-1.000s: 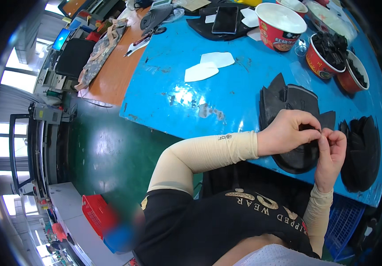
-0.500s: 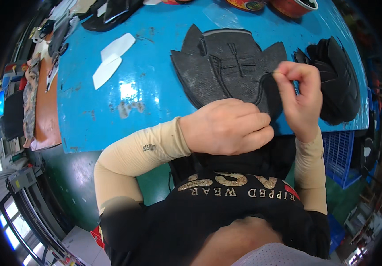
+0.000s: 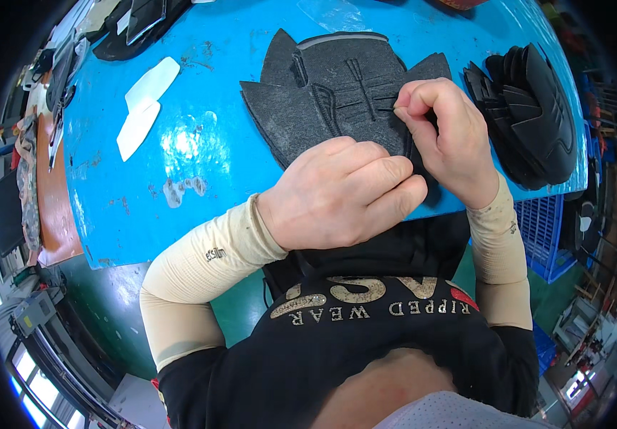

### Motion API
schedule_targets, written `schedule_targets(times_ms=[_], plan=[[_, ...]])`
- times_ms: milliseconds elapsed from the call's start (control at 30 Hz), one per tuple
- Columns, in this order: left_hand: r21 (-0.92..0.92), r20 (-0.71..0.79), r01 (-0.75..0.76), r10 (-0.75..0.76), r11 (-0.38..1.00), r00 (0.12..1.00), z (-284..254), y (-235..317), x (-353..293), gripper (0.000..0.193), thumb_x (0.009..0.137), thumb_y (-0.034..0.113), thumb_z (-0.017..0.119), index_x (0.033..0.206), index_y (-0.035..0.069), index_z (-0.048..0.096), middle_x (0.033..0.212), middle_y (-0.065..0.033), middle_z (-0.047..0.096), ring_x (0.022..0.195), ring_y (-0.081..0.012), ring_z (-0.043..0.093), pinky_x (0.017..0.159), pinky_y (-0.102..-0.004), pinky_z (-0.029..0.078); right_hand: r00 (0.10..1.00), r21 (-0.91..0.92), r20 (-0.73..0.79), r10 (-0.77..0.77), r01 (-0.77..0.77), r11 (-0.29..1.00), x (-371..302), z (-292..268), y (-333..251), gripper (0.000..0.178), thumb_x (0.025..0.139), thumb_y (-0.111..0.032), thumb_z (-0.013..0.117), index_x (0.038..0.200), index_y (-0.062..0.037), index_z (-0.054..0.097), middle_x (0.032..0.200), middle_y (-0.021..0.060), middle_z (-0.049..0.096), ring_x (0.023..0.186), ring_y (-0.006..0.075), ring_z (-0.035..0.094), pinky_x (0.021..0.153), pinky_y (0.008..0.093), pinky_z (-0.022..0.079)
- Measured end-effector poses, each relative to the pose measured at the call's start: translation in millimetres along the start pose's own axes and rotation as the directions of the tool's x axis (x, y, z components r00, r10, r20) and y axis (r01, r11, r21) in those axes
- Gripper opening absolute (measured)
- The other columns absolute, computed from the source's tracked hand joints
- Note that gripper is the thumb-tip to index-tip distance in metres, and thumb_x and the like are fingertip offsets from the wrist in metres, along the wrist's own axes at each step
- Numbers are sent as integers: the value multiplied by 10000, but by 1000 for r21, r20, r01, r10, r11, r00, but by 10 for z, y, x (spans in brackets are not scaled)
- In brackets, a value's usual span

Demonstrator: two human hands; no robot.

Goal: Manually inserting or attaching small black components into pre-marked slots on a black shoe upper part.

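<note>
A stack of dark grey, cut and stitched pieces that look like shoe uppers (image 3: pixel 287 118) lies flat on the blue-covered table (image 3: pixel 229 93). My left hand (image 3: pixel 348 193) is closed, back upward, over the stack's near edge. Its fingertips are turned under, so anything in them is hidden. My right hand (image 3: pixel 451 136) hovers over the stack's right side with thumb and forefinger pinched together. Whatever sits in that pinch is too small to make out. Both hands cover the near right part of the top piece.
To the right stands another pile of black upper pieces (image 3: pixel 534 118). Two white cut shapes (image 3: pixel 140 107) lie on the left. Dark items (image 3: pixel 133 32) rest at the far left edge. A blue plastic crate (image 3: pixel 541 236) is below the table's right side.
My view has shifted, so the table things sit further left and higher. The right hand has moved left toward the stack's middle, still pinching. The left hand stays closed near the edge.
</note>
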State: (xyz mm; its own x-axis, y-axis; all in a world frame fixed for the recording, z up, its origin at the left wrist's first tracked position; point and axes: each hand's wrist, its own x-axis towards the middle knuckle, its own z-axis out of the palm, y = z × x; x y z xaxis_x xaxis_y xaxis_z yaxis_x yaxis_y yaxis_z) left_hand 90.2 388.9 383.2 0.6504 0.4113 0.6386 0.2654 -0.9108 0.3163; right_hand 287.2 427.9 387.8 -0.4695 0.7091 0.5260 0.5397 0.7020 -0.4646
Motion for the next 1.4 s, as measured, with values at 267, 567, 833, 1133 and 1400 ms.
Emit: schedule_targets(times_ms=[267, 567, 833, 1133, 1400], plan=[[74, -10, 82, -81, 994, 997, -11, -29, 47, 292, 685, 72, 693, 969, 31, 642, 931, -90, 645, 730, -210, 620, 593, -296, 481, 997, -8, 53, -59, 60, 998, 65, -54, 15, 171, 763, 59, 599, 864, -41, 505, 753, 80, 548, 703, 269, 567, 628, 348, 472], [260, -157, 179, -141, 949, 977, 71, -77, 35, 256, 697, 16, 743, 928, 31, 635, 911, -83, 675, 724, -218, 620, 599, -304, 475, 991, -22, 77, -106, 108, 994, 65, -60, 37, 208, 731, 77, 591, 853, -55, 489, 742, 64, 541, 685, 258, 558, 605, 343, 466], [291, -111, 147, -119, 945, 987, 73, -57, 37, 246, 703, 34, 736, 928, 37, 635, 916, -75, 681, 728, -197, 618, 582, -295, 460, 992, -13, 44, -121, 121, 993, 58, -31, 54, 199, 739, 59, 607, 841, -66, 490, 720, 51, 548, 671, 247, 566, 596, 342, 472], [275, -62, 219, -210, 936, 976, 71, -63, 73, 239, 716, 19, 689, 945, 38, 623, 1037, -107, 668, 735, -212, 596, 625, -313, 481, 989, -77, 19, -148, 149, 986, 56, -8, 40, 211, 715, 47, 629, 834, -69, 500, 730, 40, 569, 666, 246, 566, 583, 335, 475], [326, 1, 255, -270, 910, 963, 70, -12, 101, 232, 714, 31, 628, 945, 29, 609, 1070, -113, 654, 728, -222, 574, 638, -323, 487, 990, -102, -83, -110, 101, 990, -122, -73, 27, 255, 666, 49, 671, 906, -32, 637, 871, 79, 629, 816, 259, 612, 700, 326, 512]])
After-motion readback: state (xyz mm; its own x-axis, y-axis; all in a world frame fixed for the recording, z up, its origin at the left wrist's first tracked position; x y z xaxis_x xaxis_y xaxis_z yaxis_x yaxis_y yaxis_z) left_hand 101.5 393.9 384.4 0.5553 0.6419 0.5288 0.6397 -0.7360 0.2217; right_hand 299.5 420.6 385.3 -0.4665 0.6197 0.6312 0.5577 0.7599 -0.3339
